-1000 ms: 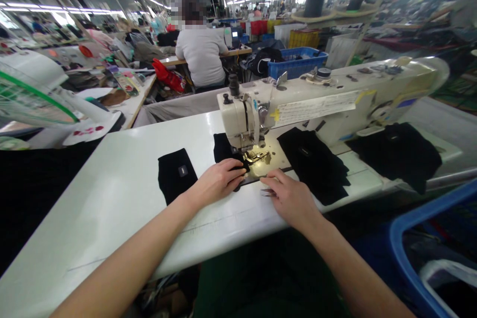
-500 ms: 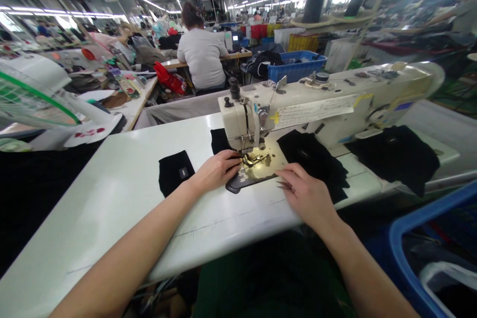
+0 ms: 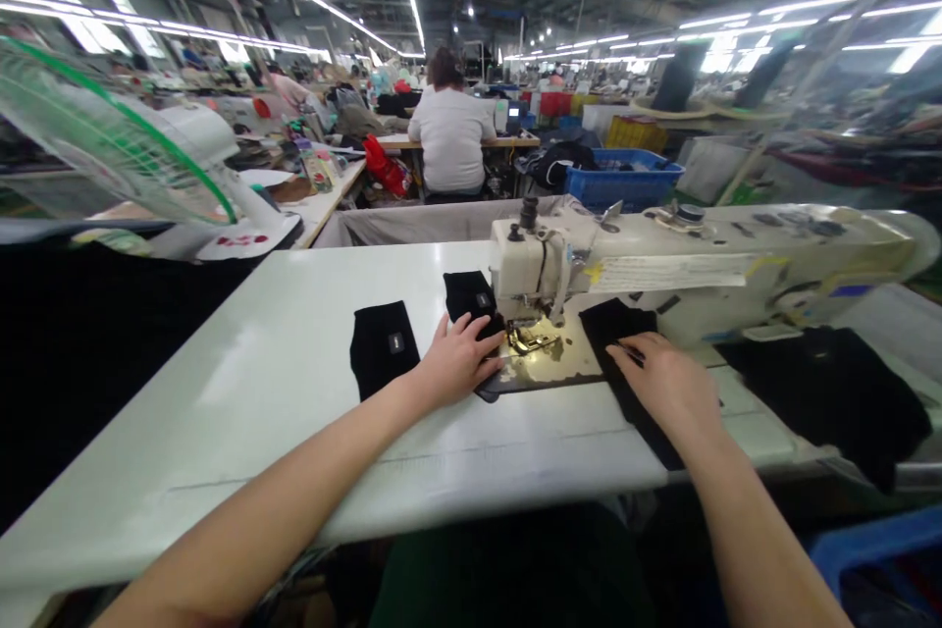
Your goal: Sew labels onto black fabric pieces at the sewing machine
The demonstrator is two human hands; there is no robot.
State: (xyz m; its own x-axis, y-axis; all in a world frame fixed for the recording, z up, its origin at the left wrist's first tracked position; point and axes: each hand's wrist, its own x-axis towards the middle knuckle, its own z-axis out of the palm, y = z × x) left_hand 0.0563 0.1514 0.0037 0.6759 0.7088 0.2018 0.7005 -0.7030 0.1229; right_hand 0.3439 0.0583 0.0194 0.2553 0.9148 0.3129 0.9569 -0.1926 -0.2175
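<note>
My left hand (image 3: 462,359) lies with fingers spread at the left of the sewing machine's presser foot (image 3: 531,341). Its fingertips rest on the near end of a black fabric piece (image 3: 465,290) with a small label. Left of that hand, a second black labelled piece (image 3: 383,345) is flat on the white table (image 3: 294,383). Right of the needle area, my right hand (image 3: 668,385) is closed, thumb and fingers pinched at the top of a stack of black fabric pieces (image 3: 614,322). The hand covers much of that stack.
The sewing machine (image 3: 662,250) spans the right side. More black fabric (image 3: 831,388) lies at the far right, above a blue basket (image 3: 875,540). A fan (image 3: 125,137) stands at left. Ahead, a person in a white shirt (image 3: 450,137) sits near a blue crate (image 3: 622,177).
My right hand has moved right onto the stack and closed its fingers there. My left hand has spread its fingers over the fabric beside the foot. The camera view has shifted.
</note>
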